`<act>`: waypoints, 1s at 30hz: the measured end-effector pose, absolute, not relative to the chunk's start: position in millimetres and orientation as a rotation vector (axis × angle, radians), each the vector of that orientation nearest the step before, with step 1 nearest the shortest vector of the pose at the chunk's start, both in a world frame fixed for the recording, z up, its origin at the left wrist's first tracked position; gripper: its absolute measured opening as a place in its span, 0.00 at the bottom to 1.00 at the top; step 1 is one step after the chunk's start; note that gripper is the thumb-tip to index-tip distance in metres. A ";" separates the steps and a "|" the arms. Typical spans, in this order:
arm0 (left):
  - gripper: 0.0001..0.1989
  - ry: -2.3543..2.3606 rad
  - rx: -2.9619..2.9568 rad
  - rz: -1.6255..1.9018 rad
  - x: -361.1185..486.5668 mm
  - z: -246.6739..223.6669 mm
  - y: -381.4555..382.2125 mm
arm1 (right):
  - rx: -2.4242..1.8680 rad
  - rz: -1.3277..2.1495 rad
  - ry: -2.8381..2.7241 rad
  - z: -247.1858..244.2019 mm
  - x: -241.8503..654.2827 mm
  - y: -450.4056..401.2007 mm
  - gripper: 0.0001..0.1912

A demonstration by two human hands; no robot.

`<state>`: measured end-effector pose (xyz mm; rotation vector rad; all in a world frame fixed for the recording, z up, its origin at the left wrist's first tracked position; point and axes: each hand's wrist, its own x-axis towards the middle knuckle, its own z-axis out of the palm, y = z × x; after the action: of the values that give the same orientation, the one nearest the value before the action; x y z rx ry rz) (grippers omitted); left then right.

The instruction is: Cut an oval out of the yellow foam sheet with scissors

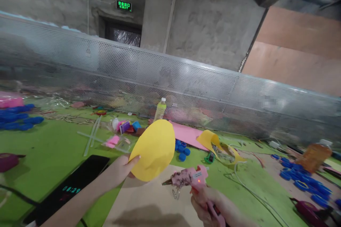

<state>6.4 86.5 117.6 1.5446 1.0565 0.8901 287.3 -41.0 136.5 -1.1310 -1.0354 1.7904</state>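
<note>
My left hand [130,165] pinches the lower left edge of a yellow egg-shaped paper cutout [156,150], with the thumb over its front face. The cutout is raised above a tan sheet [141,202]. My right hand [207,202] is wrapped round the handle of a pink hot glue gun [188,178], whose red light is lit. Its dark nozzle points left, just below the cutout and apart from it. Between the cutout and the gun, several blue bottle caps [182,150] lie on the green table.
A black digital clock [71,188] lies left of the sheet. Glue sticks [92,136], a pink sheet [186,134], yellow paper strips [210,138] and a bottle [160,109] lie or stand behind. More blue caps [303,181] and an amber bottle [314,156] are at right. A perforated metal screen [170,81] runs behind.
</note>
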 end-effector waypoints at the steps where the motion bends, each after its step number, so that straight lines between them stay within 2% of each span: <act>1: 0.25 1.052 1.543 0.896 5.8 117.7 86.6 | -1.147 1.784 -1.042 137.0 287.6 -40.2 0.11; 6: 0.29 1.034 1.543 0.951 3.5 121.0 86.3 | -1.288 1.737 -1.069 140.1 288.3 -35.0 0.11; 11: 0.27 0.961 1.559 0.918 8.5 125.9 84.6 | -1.468 1.621 -1.105 140.7 282.6 -23.6 0.08; 21: 0.14 0.907 1.663 0.914 16.1 114.2 77.0 | -1.698 1.474 -1.203 134.3 267.1 -1.3 0.08; 23: 0.16 0.888 1.648 0.929 21.2 110.8 77.9 | -1.710 1.469 -1.226 133.5 266.8 -0.7 0.08; 30: 0.30 0.855 1.503 0.946 38.1 105.6 74.7 | -1.693 1.472 -1.273 125.5 273.5 5.8 0.10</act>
<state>38.1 74.7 105.6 1.5026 0.8551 0.9460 273.5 5.8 125.5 -1.6932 -1.2735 1.4722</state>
